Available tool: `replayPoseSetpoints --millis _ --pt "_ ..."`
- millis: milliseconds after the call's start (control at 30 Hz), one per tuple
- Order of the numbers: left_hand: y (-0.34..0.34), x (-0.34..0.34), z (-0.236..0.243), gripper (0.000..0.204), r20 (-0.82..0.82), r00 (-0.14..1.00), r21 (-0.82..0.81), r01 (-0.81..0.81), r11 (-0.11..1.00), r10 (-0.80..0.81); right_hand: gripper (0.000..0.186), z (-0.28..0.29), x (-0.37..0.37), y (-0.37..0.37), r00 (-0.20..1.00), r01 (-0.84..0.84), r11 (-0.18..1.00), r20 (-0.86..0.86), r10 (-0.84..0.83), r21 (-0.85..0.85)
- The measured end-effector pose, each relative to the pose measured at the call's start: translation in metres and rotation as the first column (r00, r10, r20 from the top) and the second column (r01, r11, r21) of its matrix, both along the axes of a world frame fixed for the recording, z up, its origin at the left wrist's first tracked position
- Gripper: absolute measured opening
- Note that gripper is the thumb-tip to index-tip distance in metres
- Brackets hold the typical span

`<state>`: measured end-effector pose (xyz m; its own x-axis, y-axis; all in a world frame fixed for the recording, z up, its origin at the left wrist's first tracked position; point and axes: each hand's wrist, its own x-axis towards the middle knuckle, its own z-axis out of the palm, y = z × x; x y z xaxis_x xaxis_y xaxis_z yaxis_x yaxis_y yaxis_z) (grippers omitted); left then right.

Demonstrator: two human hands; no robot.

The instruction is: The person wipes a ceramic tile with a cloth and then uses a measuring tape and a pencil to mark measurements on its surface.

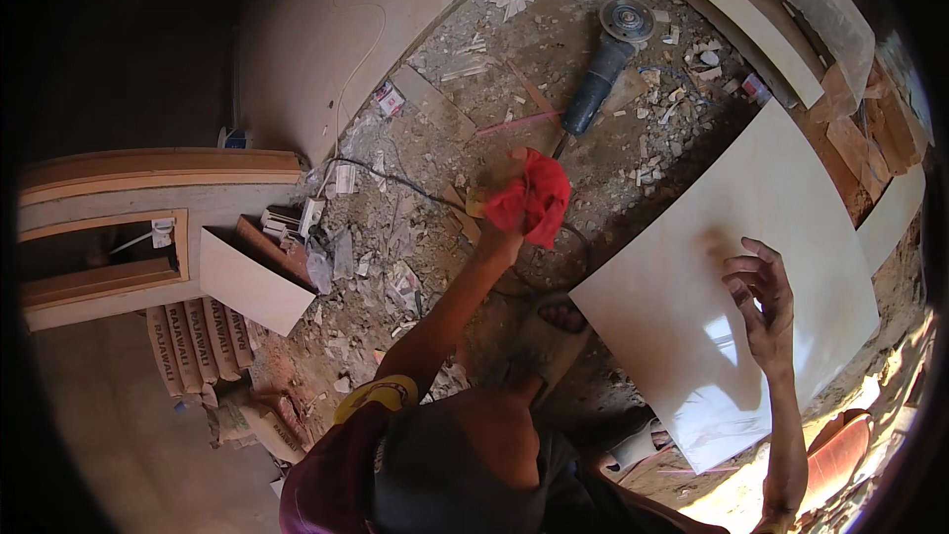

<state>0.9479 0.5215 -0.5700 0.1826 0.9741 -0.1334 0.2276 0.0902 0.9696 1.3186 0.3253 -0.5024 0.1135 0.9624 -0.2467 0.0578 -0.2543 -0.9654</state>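
My left hand (504, 235) is closed around a bunched red cloth (542, 196), held above the rubble-strewn ground. Just beyond the cloth lies a dark angle grinder (598, 79), its round disc at the far end. Over a large glossy cream tile (672, 267) on the right, my right hand (763, 302) hovers with fingers apart and slightly curled, holding nothing. Its shadow falls on the tile, and sunlight reflects near the tile's lower part.
Tile shards and grit cover the ground (455, 49). A dark cable (395, 178) crosses it. Stacked sacks (203, 341) and a cut tile piece (255, 282) are on the left. Long tile strips (732, 10) lie at the far right. My sandalled foot (554, 331) is near the tile's corner.
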Motion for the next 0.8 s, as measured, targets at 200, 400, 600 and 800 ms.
replayPoseSetpoints --millis 200,400,600,800 --pt "0.115 -0.219 0.005 0.037 0.188 0.927 -0.205 -0.288 0.936 0.326 0.036 -0.016 0.008 -0.011 0.998 -0.061 0.993 0.024 0.063 -0.105" --pt "0.210 -0.326 0.079 0.035 0.209 0.926 -0.265 -0.256 0.930 0.315 0.034 -0.013 -0.001 -0.002 0.935 -0.271 0.944 0.181 0.305 -0.188" --pt "0.321 -0.412 0.170 0.028 0.139 0.930 -0.086 -0.330 0.940 0.339 0.031 -0.016 -0.016 0.007 0.908 -0.367 0.920 0.163 0.387 -0.140" --pt "0.336 -0.427 0.164 0.032 0.174 0.889 -0.207 -0.388 0.898 0.424 0.028 -0.017 -0.014 0.016 0.895 -0.373 0.918 0.210 0.395 -0.134"
